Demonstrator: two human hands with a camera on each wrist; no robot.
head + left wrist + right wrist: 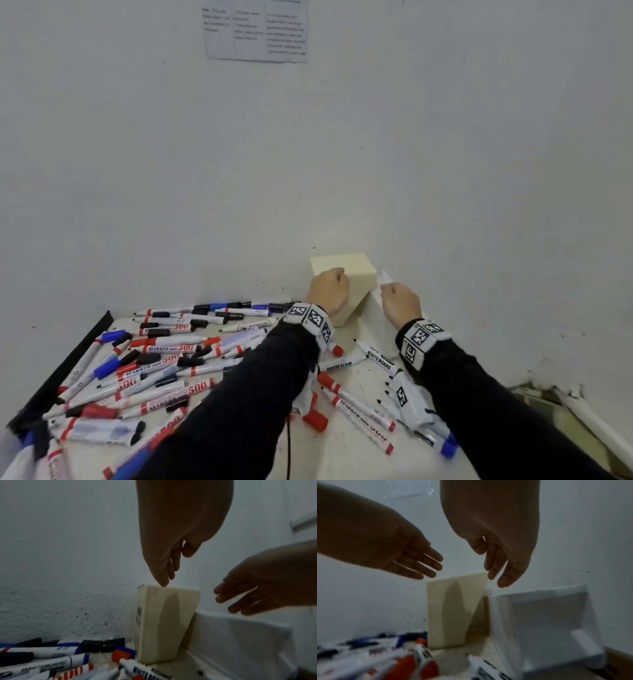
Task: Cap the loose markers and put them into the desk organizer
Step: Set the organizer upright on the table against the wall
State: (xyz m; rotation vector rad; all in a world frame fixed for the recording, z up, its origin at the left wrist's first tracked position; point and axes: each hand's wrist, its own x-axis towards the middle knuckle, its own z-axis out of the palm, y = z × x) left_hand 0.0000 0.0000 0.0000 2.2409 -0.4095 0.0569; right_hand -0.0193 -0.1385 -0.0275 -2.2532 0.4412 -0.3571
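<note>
— Reaching for the cream box (346,274) against the wall, both hands at once — why, do you think?

— Probably to shift or steady it. The left hand (328,290) hangs over the box's top with fingers straight and loose, one fingertip at the upper edge; whether it touches, I cannot tell. It holds nothing.

— And the right hand (401,303)?

— Just right of the box, over the white organizer (544,616) that stands beside it. Fingers extended and relaxed, nothing in them.

— So no marker picked up yet?

— None. The loose markers (164,356) lie scattered on the table (363,455) left of the box and in front of it; a few uncapped ones (376,356) lie just in front of it, tips exposed, and separate caps (200,310) sit among the pile.

— The organizer looks tipped.

— It does seem to lean, open side toward the person — my guess is the hands are arranging the containers first, so capped markers can drop in easily.
</note>
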